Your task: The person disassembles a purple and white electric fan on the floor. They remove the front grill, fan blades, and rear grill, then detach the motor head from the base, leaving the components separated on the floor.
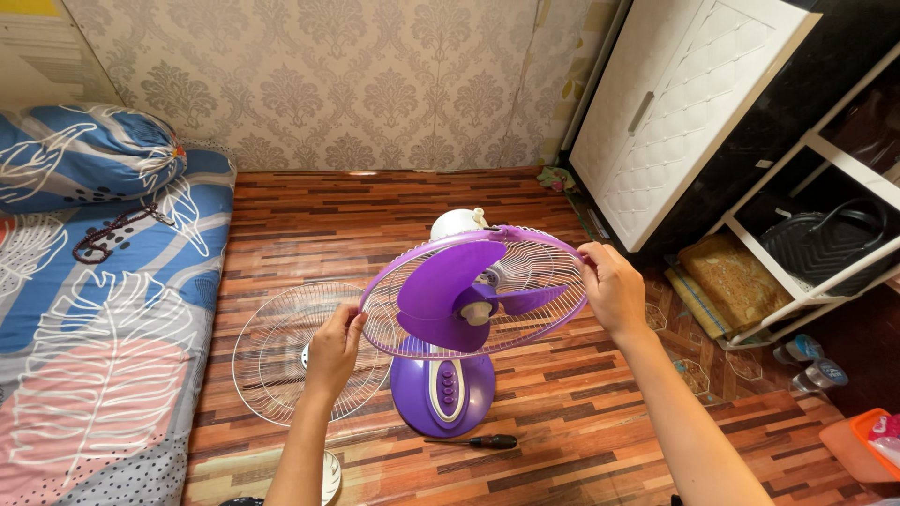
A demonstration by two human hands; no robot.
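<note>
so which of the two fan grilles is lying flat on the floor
The white wire grille left of the purple base lies on the floor; the purple-rimmed grille is on the fan, held by both hands.

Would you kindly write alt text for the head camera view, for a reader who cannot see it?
Both hands, left hand and right hand, grip opposite sides of the purple fan guard ring around the purple blades. A loose wire grille and a screwdriver lie on the wood-pattern floor.
</note>
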